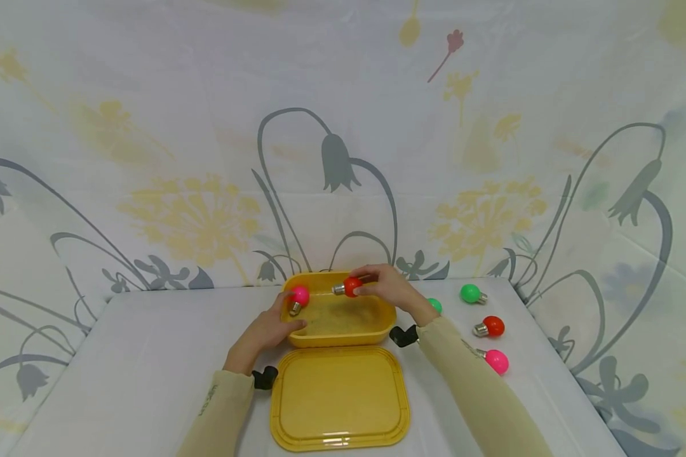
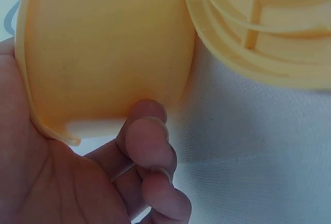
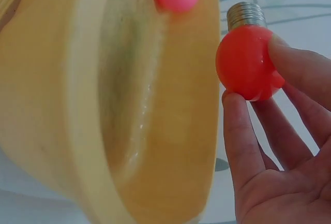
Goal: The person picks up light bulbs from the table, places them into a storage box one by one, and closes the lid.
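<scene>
A yellow plastic box (image 1: 343, 341) stands at the back of the table, its open side up. My left hand (image 1: 267, 330) holds it by the left end, the thumb over the rim; the fingers (image 2: 150, 141) curl against the outside wall in the left wrist view. Inside, at the left end, lies a pink bulb (image 1: 300, 296). Above the box, my right hand (image 1: 390, 289) pinches a red bulb (image 3: 245, 61) by its round glass between thumb and fingertips. Its metal screw base points left in the head view.
The yellow lid (image 1: 340, 400) lies flat in front of the box. To the right are a green bulb (image 1: 470, 293), another red bulb (image 1: 494, 326) and another pink bulb (image 1: 497, 362). A second green bulb (image 1: 435, 305) is partly hidden behind the right wrist. A patterned cloth (image 1: 343, 228) hangs behind.
</scene>
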A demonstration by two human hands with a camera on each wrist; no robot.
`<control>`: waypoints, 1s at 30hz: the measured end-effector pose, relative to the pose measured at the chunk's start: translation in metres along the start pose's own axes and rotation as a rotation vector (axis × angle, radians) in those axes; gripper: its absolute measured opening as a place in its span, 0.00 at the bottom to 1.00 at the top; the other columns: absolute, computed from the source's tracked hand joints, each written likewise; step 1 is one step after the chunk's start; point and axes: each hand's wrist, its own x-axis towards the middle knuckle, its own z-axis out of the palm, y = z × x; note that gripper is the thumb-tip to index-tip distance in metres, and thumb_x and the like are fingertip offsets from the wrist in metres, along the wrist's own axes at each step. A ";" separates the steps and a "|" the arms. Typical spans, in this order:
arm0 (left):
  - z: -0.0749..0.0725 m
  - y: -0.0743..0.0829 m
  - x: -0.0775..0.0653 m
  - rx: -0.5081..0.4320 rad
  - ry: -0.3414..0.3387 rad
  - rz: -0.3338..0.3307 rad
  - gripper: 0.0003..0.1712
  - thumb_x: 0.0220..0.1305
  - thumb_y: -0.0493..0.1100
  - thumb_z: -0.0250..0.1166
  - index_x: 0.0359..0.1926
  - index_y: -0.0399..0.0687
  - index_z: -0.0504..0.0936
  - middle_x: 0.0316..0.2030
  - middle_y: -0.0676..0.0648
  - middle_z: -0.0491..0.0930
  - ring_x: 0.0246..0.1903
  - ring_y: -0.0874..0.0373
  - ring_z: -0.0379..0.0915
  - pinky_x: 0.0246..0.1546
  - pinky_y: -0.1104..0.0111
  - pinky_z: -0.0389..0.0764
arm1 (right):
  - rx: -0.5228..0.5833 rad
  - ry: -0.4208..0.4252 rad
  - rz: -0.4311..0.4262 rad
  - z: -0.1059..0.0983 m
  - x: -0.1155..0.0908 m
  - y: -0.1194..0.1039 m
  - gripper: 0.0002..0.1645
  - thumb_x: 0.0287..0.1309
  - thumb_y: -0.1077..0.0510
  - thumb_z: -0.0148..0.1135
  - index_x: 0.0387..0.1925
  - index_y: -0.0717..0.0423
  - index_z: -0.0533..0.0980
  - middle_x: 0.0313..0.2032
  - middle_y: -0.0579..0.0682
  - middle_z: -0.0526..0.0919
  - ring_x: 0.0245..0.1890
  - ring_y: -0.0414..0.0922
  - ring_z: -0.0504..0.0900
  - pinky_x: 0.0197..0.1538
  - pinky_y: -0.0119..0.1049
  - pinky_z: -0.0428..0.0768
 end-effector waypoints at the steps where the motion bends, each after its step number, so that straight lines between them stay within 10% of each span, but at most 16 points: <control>1: 0.000 0.000 0.000 0.000 0.000 0.002 0.46 0.64 0.57 0.63 0.75 0.46 0.53 0.61 0.26 0.70 0.56 0.30 0.71 0.58 0.40 0.68 | 0.004 0.000 0.002 0.000 0.001 0.000 0.19 0.60 0.64 0.67 0.54 0.58 0.80 0.52 0.55 0.82 0.52 0.51 0.81 0.58 0.44 0.77; 30: 0.001 -0.003 0.003 -0.020 0.004 -0.028 0.46 0.64 0.56 0.65 0.75 0.49 0.54 0.61 0.27 0.71 0.56 0.32 0.72 0.58 0.41 0.68 | 0.017 -0.087 0.002 0.011 0.042 0.013 0.20 0.61 0.67 0.65 0.55 0.60 0.80 0.53 0.53 0.83 0.51 0.48 0.79 0.60 0.42 0.75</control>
